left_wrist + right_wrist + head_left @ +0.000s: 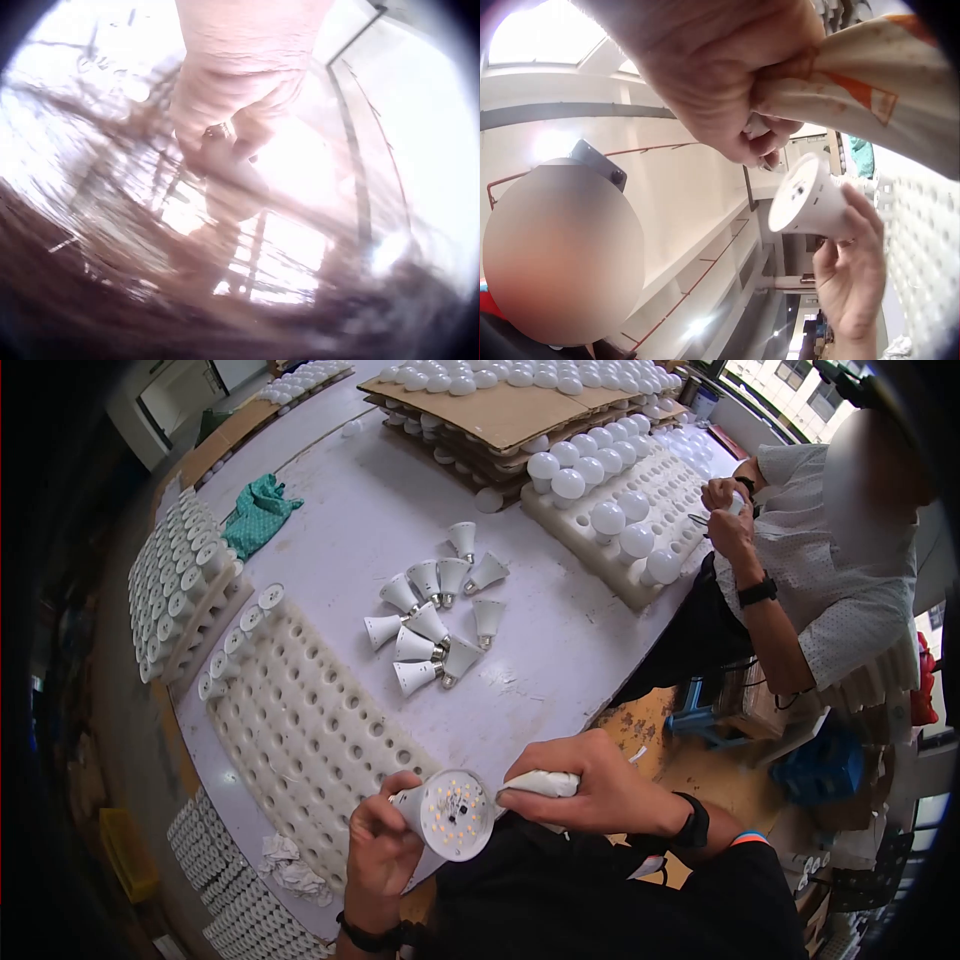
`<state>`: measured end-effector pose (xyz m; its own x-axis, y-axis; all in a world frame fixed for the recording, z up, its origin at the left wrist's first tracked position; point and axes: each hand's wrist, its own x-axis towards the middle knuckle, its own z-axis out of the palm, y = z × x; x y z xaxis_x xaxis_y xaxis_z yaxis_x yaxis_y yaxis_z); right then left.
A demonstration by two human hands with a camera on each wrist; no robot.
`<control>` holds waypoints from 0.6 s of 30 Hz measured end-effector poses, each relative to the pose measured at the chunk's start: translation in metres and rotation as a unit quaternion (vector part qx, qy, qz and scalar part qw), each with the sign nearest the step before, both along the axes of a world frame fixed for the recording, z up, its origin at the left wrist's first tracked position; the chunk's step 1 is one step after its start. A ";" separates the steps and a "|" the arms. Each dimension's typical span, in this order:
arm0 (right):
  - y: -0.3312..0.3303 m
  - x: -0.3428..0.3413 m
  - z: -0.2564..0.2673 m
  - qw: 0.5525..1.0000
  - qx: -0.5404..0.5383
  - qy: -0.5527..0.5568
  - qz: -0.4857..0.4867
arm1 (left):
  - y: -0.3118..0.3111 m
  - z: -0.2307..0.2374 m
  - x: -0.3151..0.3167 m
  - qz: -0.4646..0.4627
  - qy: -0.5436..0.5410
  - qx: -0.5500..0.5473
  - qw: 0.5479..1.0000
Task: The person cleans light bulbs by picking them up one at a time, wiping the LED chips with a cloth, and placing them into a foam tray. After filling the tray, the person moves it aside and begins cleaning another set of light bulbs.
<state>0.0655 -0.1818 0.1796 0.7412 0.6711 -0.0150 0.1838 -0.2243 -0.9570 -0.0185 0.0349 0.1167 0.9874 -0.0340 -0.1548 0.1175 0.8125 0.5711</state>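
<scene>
My left hand grips a white LED bulb body that has no dome; its round board, dotted with small yellow LEDs, faces up toward the head camera. A soft white squeeze bag is in my right hand, its narrow end close to the rim of the bulb body. Orange print shows on the bag in the right wrist view, with the fingers wrapped round it. The left wrist view is glaring and smeared, with the left hand pinching the bulb body.
Several domeless bulb bodies lie loose mid-table. A holed foam tray with a few bodies sits at left, near a green cloth. Another foam tray holds domed bulbs before a person. Cardboard layers carry more domes.
</scene>
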 end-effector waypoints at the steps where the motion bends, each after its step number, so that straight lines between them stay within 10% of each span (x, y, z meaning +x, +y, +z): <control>1: -0.005 0.001 0.000 0.997 0.012 0.060 -0.047 | -0.001 -0.012 0.006 -0.018 0.071 -0.011 0.997; 6: -0.038 0.003 -0.012 0.971 0.042 0.129 -0.199 | -0.039 -0.137 0.068 -0.173 0.222 0.039 0.959; 10: -0.051 0.010 -0.018 0.963 0.044 0.138 -0.227 | -0.050 -0.175 0.094 -0.111 0.251 0.154 0.949; 15: -0.051 0.018 -0.022 0.953 0.085 0.174 -0.233 | -0.022 -0.070 0.089 0.021 0.129 0.359 0.924; 18: -0.043 0.021 -0.023 0.954 0.090 0.205 -0.200 | 0.016 0.053 0.068 0.149 -0.210 0.170 0.951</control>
